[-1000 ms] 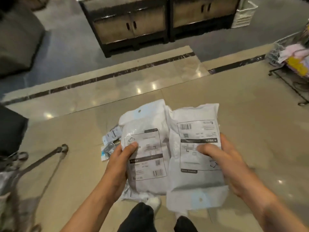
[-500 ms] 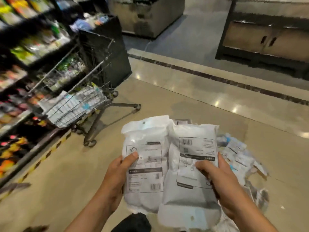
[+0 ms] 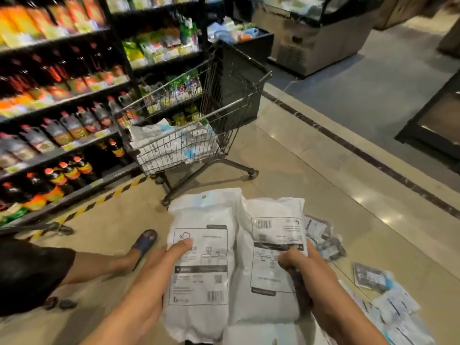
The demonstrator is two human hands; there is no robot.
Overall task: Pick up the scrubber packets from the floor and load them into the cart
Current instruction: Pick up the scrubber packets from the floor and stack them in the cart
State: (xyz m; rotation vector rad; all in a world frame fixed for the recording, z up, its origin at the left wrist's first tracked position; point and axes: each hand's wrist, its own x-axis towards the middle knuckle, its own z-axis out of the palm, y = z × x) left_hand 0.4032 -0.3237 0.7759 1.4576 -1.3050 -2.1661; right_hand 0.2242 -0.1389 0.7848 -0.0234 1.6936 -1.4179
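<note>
I hold two white scrubber packets side by side in front of me, printed labels facing up. My left hand [image 3: 159, 267] grips the left packet [image 3: 201, 260] with the thumb on its label. My right hand [image 3: 307, 270] grips the right packet [image 3: 273, 245] at its right edge. The wire shopping cart [image 3: 224, 125] stands ahead and slightly left, beyond the packets, with several white packets [image 3: 174, 143] lying in its basket. More packets [image 3: 388, 302] are scattered on the tiled floor to my right.
Store shelves [image 3: 62, 100] packed with bottles and bags run along the left, edged by a yellow-black floor stripe [image 3: 104, 199]. Another person's leg and sandal [image 3: 144, 241] reach in from the lower left. A chest freezer [image 3: 316, 33] stands behind the cart.
My view has swung left, so the cart now stands close and nearly ahead. Both hands keep the same grip on the two packets. The other person's leg has come into view.
</note>
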